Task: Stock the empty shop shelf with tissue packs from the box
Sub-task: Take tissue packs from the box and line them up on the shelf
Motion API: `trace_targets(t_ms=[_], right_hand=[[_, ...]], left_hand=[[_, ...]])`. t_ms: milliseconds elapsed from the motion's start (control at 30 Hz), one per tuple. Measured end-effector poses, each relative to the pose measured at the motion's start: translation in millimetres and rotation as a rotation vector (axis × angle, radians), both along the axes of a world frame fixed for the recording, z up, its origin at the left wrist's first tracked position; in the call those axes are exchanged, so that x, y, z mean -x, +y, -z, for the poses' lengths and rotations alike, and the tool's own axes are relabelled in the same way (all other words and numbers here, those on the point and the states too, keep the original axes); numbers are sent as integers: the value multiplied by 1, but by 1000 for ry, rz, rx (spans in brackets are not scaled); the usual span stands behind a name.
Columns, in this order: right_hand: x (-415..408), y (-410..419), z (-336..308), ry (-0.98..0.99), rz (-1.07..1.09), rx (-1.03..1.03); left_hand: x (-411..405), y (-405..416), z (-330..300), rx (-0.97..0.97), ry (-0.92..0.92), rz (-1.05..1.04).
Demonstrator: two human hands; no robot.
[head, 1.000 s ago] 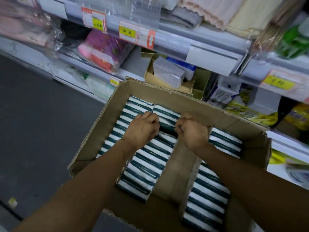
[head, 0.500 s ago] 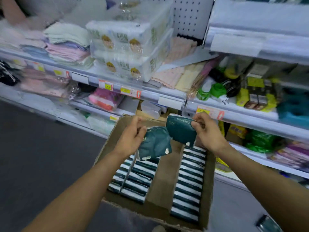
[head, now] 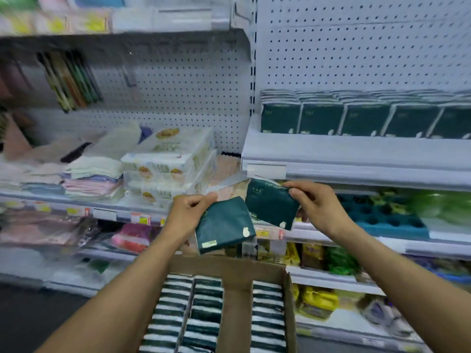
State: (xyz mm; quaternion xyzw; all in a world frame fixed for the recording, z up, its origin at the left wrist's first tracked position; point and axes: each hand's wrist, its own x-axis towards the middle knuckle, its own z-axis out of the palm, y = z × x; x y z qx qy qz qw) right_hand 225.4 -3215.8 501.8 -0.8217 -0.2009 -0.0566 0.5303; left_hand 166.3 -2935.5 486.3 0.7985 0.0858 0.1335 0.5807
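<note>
My left hand pinches the top corner of a dark green tissue pack, which hangs tilted above the cardboard box. My right hand grips a second dark green tissue pack by its upper edge, slightly higher and to the right. Both packs are held in the air in front of the shelving. The box below holds rows of green-and-white tissue packs standing on edge, with a bare gap between the rows. On the white shelf at upper right stands a row of the same green packs.
To the left, a shelf carries folded towels and stacked white tissue bundles. Pegboard backs the shelves. Below the white shelf lie a teal foam tray and green goods. Yellow packets fill the lower right shelves. Dark floor lies at lower left.
Both hands went from reaching into the box to lifting one tissue pack each. My view tilted up from the box to the shelves, and the packs rose higher.
</note>
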Motion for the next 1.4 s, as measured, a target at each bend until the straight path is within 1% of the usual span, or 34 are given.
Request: trace_targets(t_ms=[67,200,300,367,467,600,667,733,833,900,1100,1300,1400], right_hand=[[-9,-5,-26,-51,18,-19],[-41,-16,-74,-225,61,-32],[-72,-21,-99,-270,84,-41],[-98,-23,-106,-278,107,-15],[-130,-23,-101,-294,107,92],[-152,-20,-79,-357,55,422],[-159,-19,-70,-386,78,499],[-166,-19,-65,-476,117,537],[-180,-15,-67,-662,199,603],[-190,-9,-68,-732,221,660],[-214,3,-70,-751,250,722],[-236,8,-73,-828,276,798],[-242,10,-75,-837,312,857]], left_hand=[[-11,-6,-24,-14,-51,10],[-34,-20,-69,-31,-141,-2],[-53,-27,-87,-1,-188,17],[-67,-30,-95,3,-201,11],[-88,-35,-100,-1,-199,17],[-109,-39,-101,-10,-189,14],[-116,-40,-102,-21,-182,21],[-121,-41,-102,-28,-191,25],[-129,-42,-103,-26,-198,30],[-133,-43,-103,-26,-199,35],[-141,-42,-104,-22,-227,29],[-147,-42,-103,-43,-238,30],[-152,-42,-104,-31,-239,18]])
